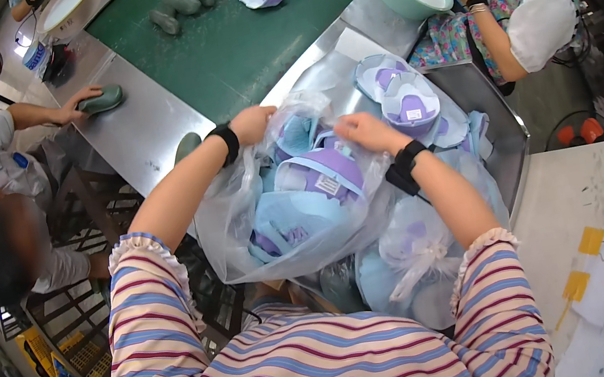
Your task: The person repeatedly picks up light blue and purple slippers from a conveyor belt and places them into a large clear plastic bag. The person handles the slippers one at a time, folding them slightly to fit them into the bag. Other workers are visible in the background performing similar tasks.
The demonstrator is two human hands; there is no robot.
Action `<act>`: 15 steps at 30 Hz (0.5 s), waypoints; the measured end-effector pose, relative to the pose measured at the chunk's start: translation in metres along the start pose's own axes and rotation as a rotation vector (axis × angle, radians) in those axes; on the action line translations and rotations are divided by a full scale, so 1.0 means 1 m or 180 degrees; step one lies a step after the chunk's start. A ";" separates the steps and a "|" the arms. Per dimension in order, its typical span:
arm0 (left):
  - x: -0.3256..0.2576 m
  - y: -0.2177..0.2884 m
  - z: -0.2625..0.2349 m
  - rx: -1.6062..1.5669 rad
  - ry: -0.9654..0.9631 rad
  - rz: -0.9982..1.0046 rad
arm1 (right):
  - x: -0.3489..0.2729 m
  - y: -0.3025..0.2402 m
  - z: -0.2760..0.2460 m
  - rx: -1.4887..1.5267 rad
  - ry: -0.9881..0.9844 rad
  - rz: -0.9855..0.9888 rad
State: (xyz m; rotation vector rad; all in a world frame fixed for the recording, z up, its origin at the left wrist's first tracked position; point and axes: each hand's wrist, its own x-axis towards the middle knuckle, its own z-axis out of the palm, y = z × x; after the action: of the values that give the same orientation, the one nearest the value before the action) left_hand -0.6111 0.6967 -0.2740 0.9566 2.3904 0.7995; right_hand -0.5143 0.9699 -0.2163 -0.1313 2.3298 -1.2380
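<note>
From the head view, the person in the striped top stood at the steel bench (pixel 149 134) with a clear plastic bag (pixel 244 222) of blue and purple moulded cups (pixel 319 173) hanging at its near edge. The left hand (pixel 253 123) had its fingers curled, pinching the bag's rim at the far side. The right hand (pixel 363 133) had its fingers pressed together over the bag's mouth, touching the plastic. A tied bag (pixel 417 257) sat just below it. More cups (pixel 407 103) lay stacked at the bench's right corner. Across the green conveyor belt (pixel 245 38), another person's hand (pixel 76 106) rested on a green pad (pixel 102 100).
</note>
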 end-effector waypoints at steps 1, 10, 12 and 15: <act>0.000 0.011 -0.012 -0.0078 -0.0080 -0.0021 | -0.001 -0.002 -0.007 0.0129 0.0141 0.0004; -0.023 0.049 -0.051 -0.2494 -0.0196 -0.0521 | 0.034 0.021 -0.034 -0.2001 0.1404 -0.0061; -0.012 0.027 -0.026 -0.2698 -0.0033 -0.0647 | 0.035 0.081 -0.021 -0.2472 0.0172 0.0371; -0.028 -0.032 0.000 0.0776 -0.0372 -0.0033 | 0.009 0.042 0.007 -0.0897 -0.0441 0.0746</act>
State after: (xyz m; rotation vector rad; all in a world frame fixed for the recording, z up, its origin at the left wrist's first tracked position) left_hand -0.6074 0.6572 -0.2901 1.0520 2.4250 0.4412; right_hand -0.5131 0.9862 -0.2564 -0.0352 2.3088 -0.7616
